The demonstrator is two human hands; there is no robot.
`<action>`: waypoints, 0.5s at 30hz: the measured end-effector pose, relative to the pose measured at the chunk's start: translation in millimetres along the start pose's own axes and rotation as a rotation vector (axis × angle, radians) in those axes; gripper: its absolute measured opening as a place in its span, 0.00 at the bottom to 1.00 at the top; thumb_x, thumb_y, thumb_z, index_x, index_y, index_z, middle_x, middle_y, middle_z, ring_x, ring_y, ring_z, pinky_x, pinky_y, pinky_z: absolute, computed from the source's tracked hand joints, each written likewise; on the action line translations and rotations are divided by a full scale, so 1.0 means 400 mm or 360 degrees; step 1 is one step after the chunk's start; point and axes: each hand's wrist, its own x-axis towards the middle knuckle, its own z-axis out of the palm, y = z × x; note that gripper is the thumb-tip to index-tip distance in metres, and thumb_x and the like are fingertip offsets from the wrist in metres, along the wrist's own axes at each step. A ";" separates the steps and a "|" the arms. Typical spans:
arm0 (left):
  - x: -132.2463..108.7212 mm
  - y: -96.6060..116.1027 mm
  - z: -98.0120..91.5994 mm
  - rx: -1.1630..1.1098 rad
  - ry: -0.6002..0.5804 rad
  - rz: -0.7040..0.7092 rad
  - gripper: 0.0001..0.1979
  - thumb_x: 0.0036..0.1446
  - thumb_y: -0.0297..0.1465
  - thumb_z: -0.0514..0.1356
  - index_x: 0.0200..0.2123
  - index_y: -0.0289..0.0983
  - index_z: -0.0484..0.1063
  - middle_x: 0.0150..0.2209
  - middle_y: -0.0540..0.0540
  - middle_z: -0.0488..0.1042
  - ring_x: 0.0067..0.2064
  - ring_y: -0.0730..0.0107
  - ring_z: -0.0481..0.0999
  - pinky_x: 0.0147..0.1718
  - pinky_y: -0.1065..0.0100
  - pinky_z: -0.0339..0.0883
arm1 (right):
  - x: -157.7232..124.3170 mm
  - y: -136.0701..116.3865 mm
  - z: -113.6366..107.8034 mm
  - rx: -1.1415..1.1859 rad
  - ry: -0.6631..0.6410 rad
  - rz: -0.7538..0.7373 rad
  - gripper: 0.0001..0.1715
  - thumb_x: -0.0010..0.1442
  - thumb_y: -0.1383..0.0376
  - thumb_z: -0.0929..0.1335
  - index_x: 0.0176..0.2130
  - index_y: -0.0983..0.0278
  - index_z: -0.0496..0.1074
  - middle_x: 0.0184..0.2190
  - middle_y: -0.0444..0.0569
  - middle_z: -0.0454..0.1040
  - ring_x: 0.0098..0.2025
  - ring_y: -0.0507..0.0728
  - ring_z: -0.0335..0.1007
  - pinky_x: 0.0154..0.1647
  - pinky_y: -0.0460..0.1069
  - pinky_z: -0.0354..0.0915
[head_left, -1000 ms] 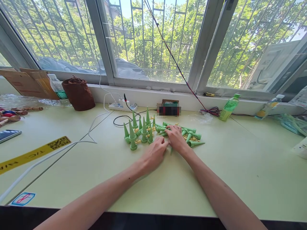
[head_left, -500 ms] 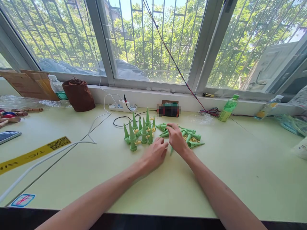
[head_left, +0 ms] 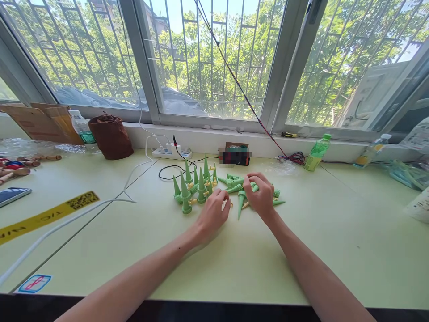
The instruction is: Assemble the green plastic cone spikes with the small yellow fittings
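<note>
Several green cone-shaped spikes with small yellow pieces stand upright in a cluster [head_left: 185,193] at the middle of the table. My left hand [head_left: 216,208] rests just right of this cluster, its fingers curled; anything between them is too small to make out. To the right lies a loose pile of green spikes [head_left: 240,199] mixed with yellow parts. Over this pile is my right hand [head_left: 261,192], thumb and fingers pinched at the end of a green spike [head_left: 237,182], which points left.
Behind the spikes are a power strip [head_left: 172,153], a black cable and a dark device [head_left: 234,156]. A green bottle [head_left: 317,153] stands at the back right, a brown bag [head_left: 111,136] at the back left. A white cable [head_left: 80,206] crosses the left side.
My right hand has moved right over the pile, uncovering a spike that points toward me. My left hand has shifted slightly left, and its fingers are more curled.
</note>
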 end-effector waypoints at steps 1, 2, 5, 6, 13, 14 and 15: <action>0.002 0.002 -0.001 -0.0040 0.0045 -0.0007 0.07 0.62 0.28 0.51 0.30 0.37 0.62 0.33 0.48 0.66 0.33 0.70 0.68 0.33 0.68 0.62 | 0.000 0.001 0.000 -0.0012 0.0010 0.0030 0.15 0.61 0.68 0.64 0.23 0.62 0.66 0.30 0.47 0.73 0.32 0.53 0.70 0.37 0.48 0.65; 0.003 0.003 -0.001 -0.0078 0.0086 -0.0013 0.07 0.62 0.28 0.51 0.30 0.38 0.61 0.32 0.48 0.66 0.32 0.70 0.68 0.33 0.69 0.62 | 0.000 0.003 0.000 -0.0027 0.0014 0.0058 0.16 0.62 0.67 0.64 0.22 0.62 0.64 0.28 0.46 0.73 0.31 0.52 0.69 0.35 0.48 0.64; 0.007 0.007 -0.003 -0.0170 0.0182 -0.0031 0.08 0.64 0.32 0.50 0.31 0.38 0.61 0.32 0.49 0.66 0.32 0.71 0.67 0.32 0.69 0.62 | -0.002 0.009 0.002 -0.0069 0.0005 0.0121 0.21 0.62 0.66 0.63 0.19 0.62 0.59 0.24 0.45 0.70 0.27 0.51 0.66 0.32 0.47 0.61; 0.008 0.007 -0.004 -0.0191 0.0199 -0.0031 0.08 0.65 0.33 0.50 0.33 0.38 0.62 0.32 0.49 0.66 0.32 0.71 0.67 0.32 0.70 0.62 | -0.004 0.011 0.003 -0.0076 -0.0003 0.0133 0.22 0.62 0.66 0.63 0.19 0.62 0.57 0.23 0.44 0.69 0.26 0.51 0.65 0.31 0.47 0.60; 0.005 0.009 -0.008 -0.0244 0.0024 0.0029 0.11 0.63 0.38 0.54 0.42 0.38 0.68 0.38 0.47 0.70 0.29 0.74 0.67 0.30 0.69 0.64 | -0.013 0.001 0.013 -0.0009 -0.0145 0.0074 0.23 0.63 0.67 0.62 0.19 0.61 0.52 0.19 0.41 0.58 0.22 0.50 0.53 0.27 0.47 0.56; 0.004 0.010 -0.007 -0.0243 -0.0012 0.0049 0.11 0.63 0.38 0.54 0.42 0.38 0.68 0.38 0.47 0.71 0.29 0.74 0.67 0.30 0.69 0.64 | -0.015 -0.002 0.014 0.0012 -0.0164 0.0058 0.22 0.63 0.67 0.62 0.19 0.61 0.52 0.19 0.41 0.59 0.22 0.50 0.53 0.27 0.47 0.56; 0.003 0.011 -0.007 -0.0238 -0.0045 0.0071 0.11 0.63 0.38 0.54 0.42 0.38 0.69 0.38 0.47 0.71 0.29 0.74 0.67 0.30 0.69 0.63 | -0.016 -0.005 0.015 0.0033 -0.0180 0.0041 0.22 0.63 0.67 0.62 0.19 0.61 0.52 0.19 0.41 0.60 0.22 0.50 0.54 0.27 0.46 0.57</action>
